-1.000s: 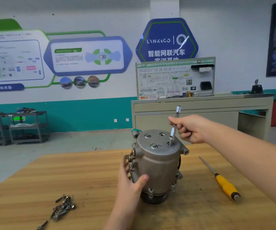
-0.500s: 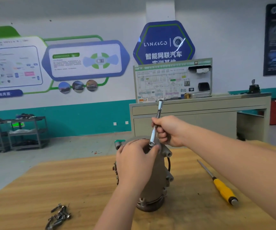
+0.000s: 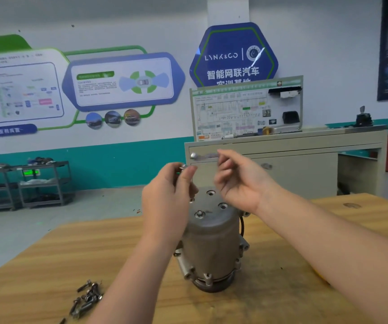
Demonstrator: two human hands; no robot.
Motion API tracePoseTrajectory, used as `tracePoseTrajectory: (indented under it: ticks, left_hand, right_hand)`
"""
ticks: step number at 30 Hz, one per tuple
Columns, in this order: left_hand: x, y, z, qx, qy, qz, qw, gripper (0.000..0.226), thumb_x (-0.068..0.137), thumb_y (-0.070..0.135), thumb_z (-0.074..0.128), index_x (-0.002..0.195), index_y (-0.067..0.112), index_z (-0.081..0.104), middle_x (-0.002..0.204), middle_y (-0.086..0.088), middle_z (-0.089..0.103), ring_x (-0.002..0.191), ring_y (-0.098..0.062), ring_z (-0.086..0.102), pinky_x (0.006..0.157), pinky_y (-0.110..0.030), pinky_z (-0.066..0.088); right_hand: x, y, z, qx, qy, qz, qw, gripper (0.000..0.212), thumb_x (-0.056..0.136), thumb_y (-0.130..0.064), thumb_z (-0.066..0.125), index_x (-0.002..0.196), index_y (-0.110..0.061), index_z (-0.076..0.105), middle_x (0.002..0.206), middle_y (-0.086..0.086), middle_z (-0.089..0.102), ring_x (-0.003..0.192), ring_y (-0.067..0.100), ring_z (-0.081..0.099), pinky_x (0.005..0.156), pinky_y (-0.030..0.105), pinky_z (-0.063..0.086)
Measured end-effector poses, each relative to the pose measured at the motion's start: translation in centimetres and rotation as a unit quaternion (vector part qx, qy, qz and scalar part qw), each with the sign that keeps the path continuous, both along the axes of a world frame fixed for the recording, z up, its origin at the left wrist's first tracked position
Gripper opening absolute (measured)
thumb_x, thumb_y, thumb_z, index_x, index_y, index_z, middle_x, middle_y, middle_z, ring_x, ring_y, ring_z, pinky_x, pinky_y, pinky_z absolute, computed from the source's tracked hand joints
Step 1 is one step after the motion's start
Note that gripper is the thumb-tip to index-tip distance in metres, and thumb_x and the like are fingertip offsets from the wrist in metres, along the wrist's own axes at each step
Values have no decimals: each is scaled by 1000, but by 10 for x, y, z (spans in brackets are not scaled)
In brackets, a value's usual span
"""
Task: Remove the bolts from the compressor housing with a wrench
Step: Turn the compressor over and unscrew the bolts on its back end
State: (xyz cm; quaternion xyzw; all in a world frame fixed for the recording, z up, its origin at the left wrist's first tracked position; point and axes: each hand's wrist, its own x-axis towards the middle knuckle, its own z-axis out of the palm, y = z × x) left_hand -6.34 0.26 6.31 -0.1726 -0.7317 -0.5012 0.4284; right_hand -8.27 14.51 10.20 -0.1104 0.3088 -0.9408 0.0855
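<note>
Housing: one grey cast-metal compressor housing (image 3: 211, 242) stands upright on my wooden worktop (image 3: 48, 265), below both hands.
Bolts: my left hand (image 3: 167, 202) pinches one small steel bolt (image 3: 183, 166), its axis unclear; one remains atop.
Wrench: my right hand (image 3: 237, 181) grips one blurred steel socket wrench (image 3: 203, 156), lying roughly level, pointing left.

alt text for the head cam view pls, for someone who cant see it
Above a grey compressor housing standing on a wooden table, a person's left hand pinches a bolt while the right hand holds a motion-blurred wrench. One bolt remains in the housing top; loose bolts lie front left.
</note>
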Motion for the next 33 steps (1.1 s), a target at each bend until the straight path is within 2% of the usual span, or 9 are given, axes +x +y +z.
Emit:
tracePoseTrajectory:
  ticks: [2,5,10,18,23,25,27,29,33]
  left_hand:
    - [-6,-28,-11,-3,-15,52,999,17,94,36,53,78,31,56,66,16,66,64,1,60,59,-10,40]
    - [-22,-82,-45,-1,-106,173,979,14,97,33,53,90,24,61,79,7,71,82,-15,66,63,-27,43]
    - [-45,-158,-109,-144,-344,346,861,25,99,30,50,101,12,66,85,-11,67,81,-30,60,67,-31,45]
    - [-51,-175,-158,-213,-419,309,827,20,98,27,49,98,15,65,79,-2,57,79,-24,51,67,-27,39]
    - [-44,-170,-157,-228,-429,320,813,27,100,31,43,111,15,61,113,-10,67,104,-28,59,80,-31,44]
    - [-38,-157,-146,-198,-389,325,839,45,100,40,41,132,11,53,129,-12,61,121,-31,52,99,-39,41]
    - [-25,-131,-126,-69,-276,247,926,55,97,47,42,138,11,49,129,-10,59,113,-27,56,95,-41,48]
    - [-14,-99,-97,38,-185,91,978,63,90,56,38,139,17,45,129,6,54,111,-9,51,83,-15,45]
    - [-13,-54,-68,74,-202,-88,973,52,90,51,49,135,26,44,124,18,52,102,8,56,69,-7,48]
  right_hand:
    - [10,6,0,-31,21,-19,999,12,74,-6,69,64,-6,64,52,1,61,38,4,56,33,14,41]
    - [16,9,-18,120,75,-144,979,32,82,-7,69,58,-16,50,50,3,60,37,6,53,33,14,39]
    - [21,6,-56,231,161,-295,913,50,88,0,61,48,-24,43,50,10,61,36,14,53,36,18,38]
    - [38,-6,-73,227,187,-344,892,51,89,1,58,48,-24,41,49,10,61,36,15,52,38,19,38]
    - [49,-21,-71,281,235,-368,855,47,90,-4,61,51,-23,43,53,10,64,41,15,58,40,20,43]
    - [50,-27,-71,308,248,-382,836,47,90,-8,62,50,-26,46,55,9,65,42,14,59,42,19,43]
    - [48,-32,-70,329,252,-400,818,45,91,-11,62,52,-26,46,56,7,65,43,14,60,43,20,43]
    - [45,-35,-70,341,249,-416,805,43,91,-13,62,53,-25,45,57,6,65,44,14,61,44,21,44]
    - [37,-39,-68,361,240,-442,785,43,91,-14,61,54,-26,43,57,4,65,44,14,62,44,21,45]
